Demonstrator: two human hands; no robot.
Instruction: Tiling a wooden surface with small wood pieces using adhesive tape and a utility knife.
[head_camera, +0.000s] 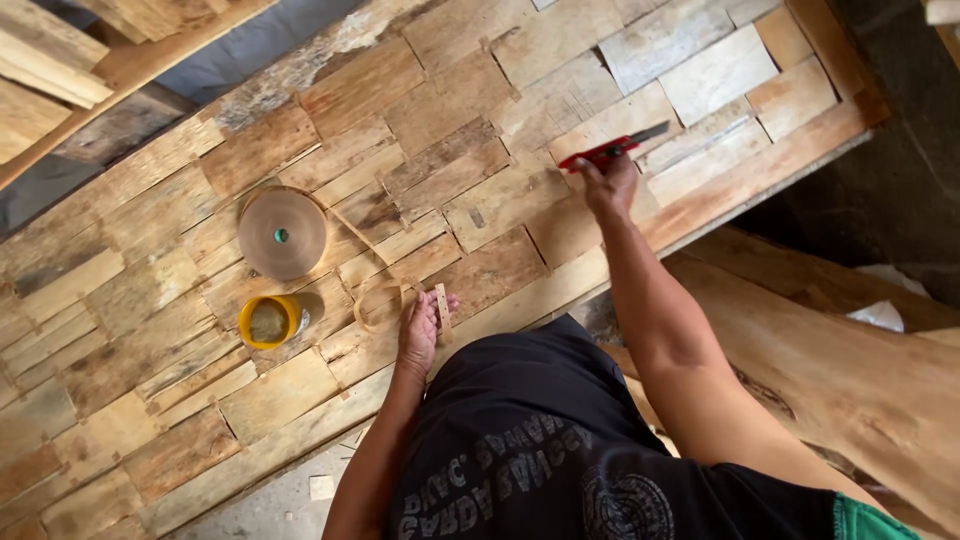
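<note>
Right hand (612, 185): we grip a red knife (612, 148).
Left hand (418, 330): we pinch tape (385, 300) beside roll (282, 233), cup (268, 321).

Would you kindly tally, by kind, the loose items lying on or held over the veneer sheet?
Tape roll: 1
Yellow cup: 1
Red-handled knife, in the right hand: 1
Loose tape strip, at the left hand: 1
Total: 4
</note>
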